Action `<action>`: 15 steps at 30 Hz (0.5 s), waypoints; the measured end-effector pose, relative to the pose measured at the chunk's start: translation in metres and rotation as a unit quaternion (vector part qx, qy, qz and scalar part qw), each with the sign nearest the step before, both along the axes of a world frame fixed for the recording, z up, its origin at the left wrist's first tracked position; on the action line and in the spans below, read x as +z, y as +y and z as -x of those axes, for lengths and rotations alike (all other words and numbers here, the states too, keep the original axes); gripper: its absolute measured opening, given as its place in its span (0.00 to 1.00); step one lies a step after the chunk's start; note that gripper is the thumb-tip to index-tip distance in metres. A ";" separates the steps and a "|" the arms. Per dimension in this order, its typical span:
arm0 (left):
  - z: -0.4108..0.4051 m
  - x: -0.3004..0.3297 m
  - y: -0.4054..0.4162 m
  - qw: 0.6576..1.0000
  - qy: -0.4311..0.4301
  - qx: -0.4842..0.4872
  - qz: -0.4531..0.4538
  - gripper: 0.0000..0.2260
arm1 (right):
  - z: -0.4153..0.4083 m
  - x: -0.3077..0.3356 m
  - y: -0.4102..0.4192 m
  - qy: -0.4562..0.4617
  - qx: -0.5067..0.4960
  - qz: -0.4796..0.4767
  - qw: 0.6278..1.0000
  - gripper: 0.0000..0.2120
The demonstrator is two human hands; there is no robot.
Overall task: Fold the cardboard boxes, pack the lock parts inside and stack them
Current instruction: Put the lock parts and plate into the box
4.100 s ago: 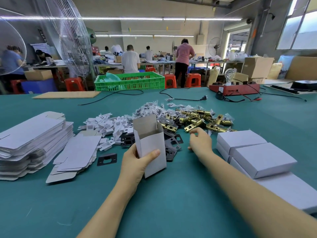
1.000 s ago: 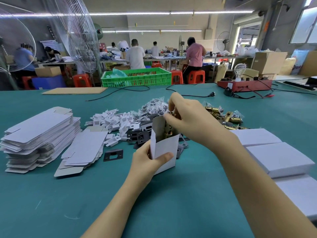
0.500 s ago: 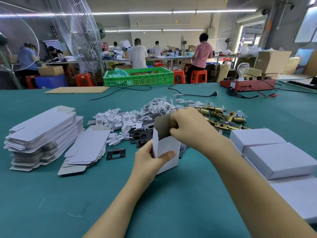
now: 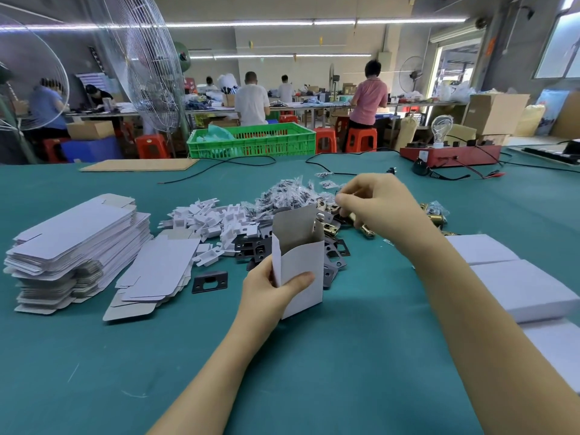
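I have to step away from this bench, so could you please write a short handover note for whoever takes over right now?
Left hand grips the open white box, upright on the table, brass latch showing inside.
Right hand pinches a small part over the parts pile; which part is unclear.
Flat blanks wait at left; closed boxes lie at right.
Left to do: add remaining parts, close, stack.
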State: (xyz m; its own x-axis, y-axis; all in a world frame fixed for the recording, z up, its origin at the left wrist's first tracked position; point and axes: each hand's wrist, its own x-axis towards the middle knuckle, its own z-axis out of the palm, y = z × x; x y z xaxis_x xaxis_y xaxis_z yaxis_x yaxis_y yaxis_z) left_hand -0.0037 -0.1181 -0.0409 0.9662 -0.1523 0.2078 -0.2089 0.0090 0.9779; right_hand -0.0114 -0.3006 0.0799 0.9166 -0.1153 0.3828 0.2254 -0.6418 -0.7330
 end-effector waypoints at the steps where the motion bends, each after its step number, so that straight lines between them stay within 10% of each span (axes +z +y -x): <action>1: -0.001 -0.001 0.000 1.000 0.001 0.001 0.007 0.14 | -0.003 -0.005 -0.002 0.022 -0.005 0.014 1.000 0.05; 11: -0.004 -0.004 0.000 0.999 0.010 0.021 0.039 0.12 | -0.025 -0.047 0.002 0.180 0.004 0.164 0.970 0.06; 15: -0.006 -0.004 0.001 0.998 0.027 0.009 0.058 0.14 | -0.011 -0.019 0.009 0.048 -0.085 0.160 0.982 0.08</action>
